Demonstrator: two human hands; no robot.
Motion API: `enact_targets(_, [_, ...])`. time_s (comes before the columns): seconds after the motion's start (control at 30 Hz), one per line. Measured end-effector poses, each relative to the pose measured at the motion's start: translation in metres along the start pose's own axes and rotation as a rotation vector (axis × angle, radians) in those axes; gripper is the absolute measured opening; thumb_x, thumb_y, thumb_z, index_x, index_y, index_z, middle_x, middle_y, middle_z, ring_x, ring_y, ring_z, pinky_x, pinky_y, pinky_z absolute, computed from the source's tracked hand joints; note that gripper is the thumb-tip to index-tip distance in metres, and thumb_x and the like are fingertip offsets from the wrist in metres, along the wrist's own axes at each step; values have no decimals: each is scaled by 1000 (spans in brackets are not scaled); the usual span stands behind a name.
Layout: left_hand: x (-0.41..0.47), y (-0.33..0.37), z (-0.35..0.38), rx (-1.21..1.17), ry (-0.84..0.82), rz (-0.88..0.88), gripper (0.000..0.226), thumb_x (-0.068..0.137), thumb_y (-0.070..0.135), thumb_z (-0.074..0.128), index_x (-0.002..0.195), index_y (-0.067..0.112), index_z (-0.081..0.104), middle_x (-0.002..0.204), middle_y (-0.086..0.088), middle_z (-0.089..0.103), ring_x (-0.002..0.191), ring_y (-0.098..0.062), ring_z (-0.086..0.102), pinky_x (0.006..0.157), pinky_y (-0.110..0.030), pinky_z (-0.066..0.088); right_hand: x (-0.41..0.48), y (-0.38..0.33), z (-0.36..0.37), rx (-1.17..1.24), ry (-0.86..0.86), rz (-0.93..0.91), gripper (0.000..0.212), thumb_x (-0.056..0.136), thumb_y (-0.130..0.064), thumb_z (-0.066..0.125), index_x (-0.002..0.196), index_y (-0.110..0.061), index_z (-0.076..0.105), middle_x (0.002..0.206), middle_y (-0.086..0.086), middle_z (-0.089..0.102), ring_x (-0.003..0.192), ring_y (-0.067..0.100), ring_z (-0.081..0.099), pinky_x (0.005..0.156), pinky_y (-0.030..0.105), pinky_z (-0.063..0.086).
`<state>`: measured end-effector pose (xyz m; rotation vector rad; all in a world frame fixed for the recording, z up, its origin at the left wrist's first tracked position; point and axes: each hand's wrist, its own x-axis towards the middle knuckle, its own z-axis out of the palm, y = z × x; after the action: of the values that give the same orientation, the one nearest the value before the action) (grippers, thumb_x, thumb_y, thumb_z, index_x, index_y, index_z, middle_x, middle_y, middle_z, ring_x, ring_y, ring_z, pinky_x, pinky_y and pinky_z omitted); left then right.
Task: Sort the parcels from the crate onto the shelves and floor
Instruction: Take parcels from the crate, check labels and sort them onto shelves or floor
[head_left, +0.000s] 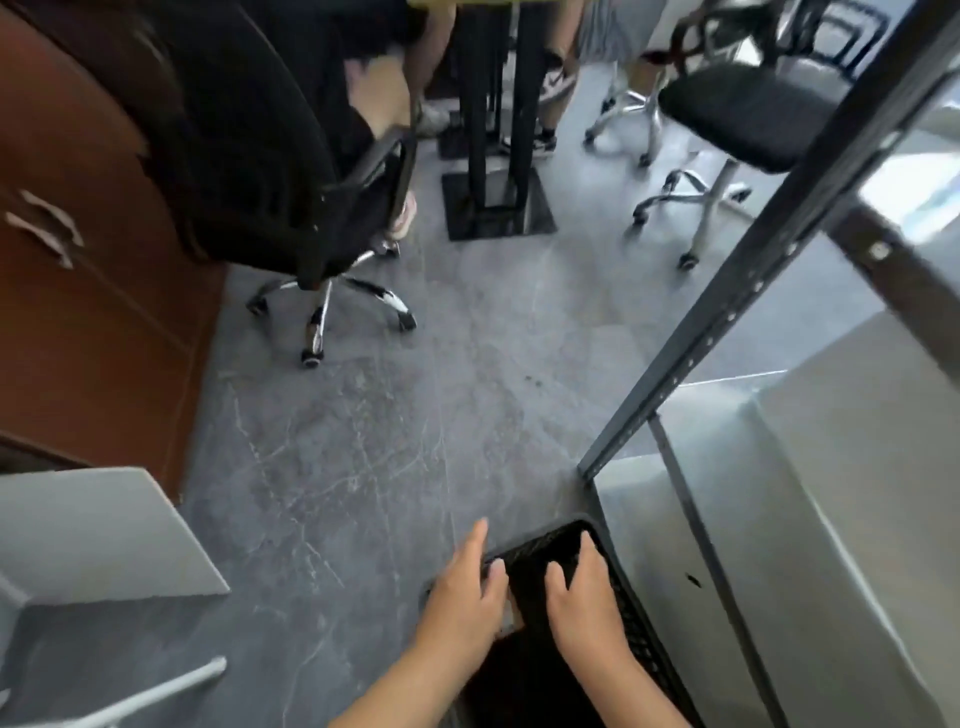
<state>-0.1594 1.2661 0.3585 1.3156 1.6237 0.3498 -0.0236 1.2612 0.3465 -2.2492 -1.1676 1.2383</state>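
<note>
A black mesh crate (631, 618) stands on the floor at the bottom centre, tight against the foot of the shelf unit (727, 332). Its inside is dark and I cannot make out any parcel in it. My left hand (462, 590) lies over the crate's near-left rim with its fingers stretched out, the index finger pointing past the corner. My right hand (582, 597) reaches into the crate with fingers spread and pointing down; their tips are lost in the dark. A small pale patch shows under my left palm, too blurred to name.
A grey box (93, 530) sits at the bottom left beside a brown cabinet (88, 291). Large grey parcels (841, 467) fill the lower shelf on the right. Office chairs (291, 197), a stool (737, 114), table legs (493, 130) and people's legs stand further back on the grey tiled floor (363, 441).
</note>
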Motion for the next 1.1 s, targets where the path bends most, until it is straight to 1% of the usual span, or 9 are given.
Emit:
enact_targets(0.13, [-45, 110, -107, 120, 130, 254, 55, 103, 25, 42, 154, 19, 22, 162, 1, 22, 148, -9, 21, 112, -12, 10, -68, -126, -95, 41, 138, -228, 61, 101, -23, 44, 155, -14, 18, 160, 3, 24, 145, 17, 27, 114, 27, 24])
enact_targets(0.2, [-67, 171, -149, 164, 230, 412, 55, 103, 25, 40, 154, 16, 22, 162, 0, 21, 149, -10, 19, 120, -20, 10, -103, -184, -141, 18, 223, -377, 61, 102, -23, 42, 156, -15, 15, 162, 0, 18, 147, 13, 21, 115, 24, 20])
enact_targets(0.33, [-126, 283, -203, 199, 413, 672, 57, 103, 29, 36, 156, 20, 16, 163, 5, 16, 149, -12, 16, 122, -30, 11, -183, -268, -221, -73, 439, -634, 64, 102, -25, 41, 157, -18, 10, 164, -3, 10, 150, 11, 9, 114, 19, 11])
enact_targets(0.47, [-189, 364, -235, 154, 519, 927, 61, 99, 26, 36, 155, 14, 19, 162, -2, 20, 149, -17, 18, 121, -44, 18, -266, -316, -300, -232, 737, -845, 65, 99, -22, 46, 156, -13, 17, 164, 0, 15, 152, 13, 4, 124, 33, 4])
enact_targets(0.57, [-237, 404, -252, 256, 620, 1083, 63, 100, 23, 39, 157, 13, 14, 164, -2, 12, 151, -14, 8, 123, -44, 10, -332, -327, -354, -270, 933, -967, 65, 96, -18, 51, 155, -10, 22, 162, 2, 21, 152, 16, 8, 124, 41, 6])
enact_targets(0.73, [-331, 438, -251, 303, 737, 1209, 67, 97, 27, 31, 157, 16, 5, 165, 1, 3, 151, -9, 0, 123, -37, 0, -425, -313, -406, -400, 1248, -949, 65, 98, -27, 45, 155, -9, 21, 163, 6, 16, 152, 20, 8, 121, 39, -4])
enact_targets(0.87, [-392, 439, -237, 417, 750, 1340, 64, 100, 31, 26, 157, 16, 1, 165, -1, -1, 152, -12, -3, 124, -42, 1, -474, -287, -421, -449, 1336, -867, 66, 100, -31, 44, 157, -11, 16, 165, 5, 9, 152, 18, 3, 117, 34, -18])
enact_targets(0.97, [-425, 442, -227, 466, 771, 1411, 62, 102, 32, 24, 157, 14, 3, 165, -3, 0, 152, -16, -1, 122, -50, 6, -507, -265, -427, -461, 1407, -800, 67, 101, -36, 43, 157, -14, 15, 165, 4, 8, 152, 18, 3, 118, 37, -16])
enact_targets(1.1, [-459, 456, -208, 483, 734, 1460, 64, 101, 41, 16, 157, 12, 4, 165, -5, -1, 152, -17, -1, 122, -50, 9, -550, -228, -427, -438, 1449, -731, 65, 100, -36, 35, 157, -12, 17, 164, 5, 11, 152, 20, 7, 124, 43, -1])
